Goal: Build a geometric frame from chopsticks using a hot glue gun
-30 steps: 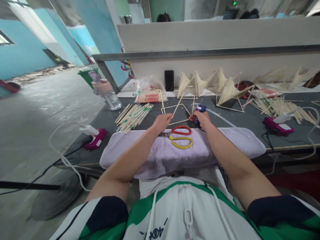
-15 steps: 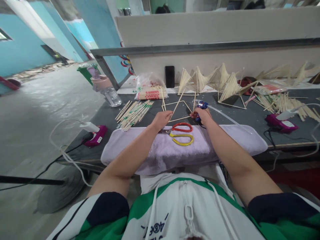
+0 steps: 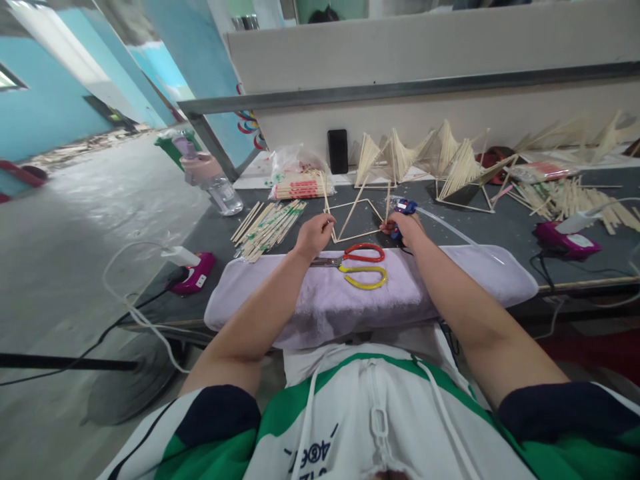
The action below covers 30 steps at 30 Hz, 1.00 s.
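Your L hand (image 3: 314,237)'s come off the slanted stick (image 3: 351,209), now unheld; L fingers curled, can't tell if empty, R hand (image 3: 407,229) closed round glue gun (image 3: 404,206).

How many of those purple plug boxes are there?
2. One magenta plastic socket box sits left of the lilac fabric towel; the other magenta socket box sits past the towel's right end. Others may be hidden from this view.

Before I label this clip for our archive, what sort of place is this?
Probably a craft workshop or classroom: loose wooden sticks lie on the dark worktable, stick models stand toward its back, and scissors rest on a lilac towel.
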### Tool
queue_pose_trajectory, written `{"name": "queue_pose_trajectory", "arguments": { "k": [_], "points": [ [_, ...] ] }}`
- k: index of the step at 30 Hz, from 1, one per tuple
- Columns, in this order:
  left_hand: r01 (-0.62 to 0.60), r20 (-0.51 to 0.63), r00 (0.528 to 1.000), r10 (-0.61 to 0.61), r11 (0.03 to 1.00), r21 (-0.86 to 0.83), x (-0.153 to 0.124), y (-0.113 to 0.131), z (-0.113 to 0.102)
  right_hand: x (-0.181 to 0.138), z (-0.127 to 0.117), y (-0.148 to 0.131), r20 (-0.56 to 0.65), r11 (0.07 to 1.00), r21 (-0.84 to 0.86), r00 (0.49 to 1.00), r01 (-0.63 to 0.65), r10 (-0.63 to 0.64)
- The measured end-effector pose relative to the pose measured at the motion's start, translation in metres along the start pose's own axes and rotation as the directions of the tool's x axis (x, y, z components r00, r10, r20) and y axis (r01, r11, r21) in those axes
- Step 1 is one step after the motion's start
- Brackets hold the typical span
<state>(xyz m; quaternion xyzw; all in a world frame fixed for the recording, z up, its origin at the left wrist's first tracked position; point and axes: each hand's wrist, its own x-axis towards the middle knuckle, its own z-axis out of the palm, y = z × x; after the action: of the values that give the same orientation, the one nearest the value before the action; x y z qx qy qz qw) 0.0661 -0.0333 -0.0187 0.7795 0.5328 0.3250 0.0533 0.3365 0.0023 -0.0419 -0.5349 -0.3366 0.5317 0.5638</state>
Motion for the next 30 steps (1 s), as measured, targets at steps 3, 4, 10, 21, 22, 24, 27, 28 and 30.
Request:
{"name": "queue_pose_trajectory", "arguments": {
  "k": [3, 4, 10, 21, 22, 24, 27, 28, 30],
  "points": [
    [0.027, 0.085, 0.996, -0.031, 0.999, 0.041, -0.001, -0.003, -0.004, 0.000, 0.000, 0.001, 0.000, 1.000, 0.006, 1.000, 0.001, -0.001],
    [0.020, 0.120, 0.992, -0.026, 0.999, 0.049, -0.001, -0.003, -0.005, 0.000, 0.000, 0.001, 0.001, 1.000, 0.006, 1.000, 0.002, -0.002],
    [0.013, 0.204, 0.979, -0.018, 1.000, 0.021, -0.003, 0.000, -0.004, 0.000, 0.000, 0.002, 0.015, 1.000, 0.011, 1.000, 0.012, -0.013],
    [0.044, 0.237, 0.970, -0.051, 0.998, 0.034, -0.004, 0.000, 0.007, -0.009, -0.002, -0.004, 0.037, 0.997, 0.044, 0.997, 0.059, -0.061],
    [0.048, 0.238, 0.970, -0.054, 0.998, 0.031, -0.004, 0.000, 0.008, -0.010, -0.002, -0.005, 0.039, 0.997, 0.047, 0.997, 0.065, -0.066],
    [0.039, 0.240, 0.970, -0.042, 0.999, 0.016, -0.004, -0.001, 0.009, -0.012, -0.003, -0.007, 0.041, 0.996, 0.050, 0.996, 0.078, -0.080],
    [0.019, 0.227, 0.974, -0.017, 1.000, -0.004, -0.001, -0.003, 0.013, -0.014, -0.003, -0.009, 0.030, 0.995, 0.047, 0.995, 0.092, -0.094],
    [0.016, 0.222, 0.975, -0.015, 1.000, -0.005, 0.000, -0.004, 0.015, -0.014, -0.003, -0.010, 0.019, 0.994, 0.046, 0.995, 0.095, -0.096],
    [0.013, 0.218, 0.976, -0.013, 1.000, -0.001, 0.004, -0.004, 0.017, -0.015, -0.004, -0.011, 0.001, 0.994, 0.048, 0.995, 0.099, -0.099]
  ]
}}
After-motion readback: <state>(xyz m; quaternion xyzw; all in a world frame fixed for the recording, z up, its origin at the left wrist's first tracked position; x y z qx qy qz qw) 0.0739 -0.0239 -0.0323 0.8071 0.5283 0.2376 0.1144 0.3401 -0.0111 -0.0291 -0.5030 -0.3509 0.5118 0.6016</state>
